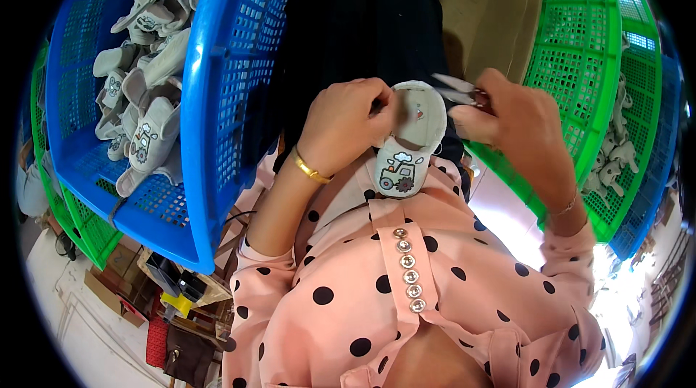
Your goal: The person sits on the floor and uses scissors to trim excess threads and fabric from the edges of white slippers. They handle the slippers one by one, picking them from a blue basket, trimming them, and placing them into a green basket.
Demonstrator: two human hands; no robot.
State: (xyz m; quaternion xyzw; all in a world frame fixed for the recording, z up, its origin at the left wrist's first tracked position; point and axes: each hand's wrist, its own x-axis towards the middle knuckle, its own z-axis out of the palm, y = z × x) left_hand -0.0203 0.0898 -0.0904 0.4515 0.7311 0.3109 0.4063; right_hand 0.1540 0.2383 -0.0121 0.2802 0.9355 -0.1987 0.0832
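Note:
A small light-grey child's shoe (403,163) with a printed tractor and clouds hangs over my lap, its toe toward my body and its opening facing up. My left hand (346,116) is closed on the shoe's left edge near the heel. In my right hand (518,109) I grip a small pair of thread snips (454,83). Their two metal blades are apart and point left at the shoe's heel rim. Whether the blades touch the shoe I cannot tell. My fingers hide most of the snips' handle.
To my left stands a blue plastic basket (199,120) heaped with similar grey shoes (148,138). On the right are green baskets (576,62), with more grey pieces (616,159) in one. A cardboard box (500,25) lies beyond my knees. Bags (190,355) sit low at left.

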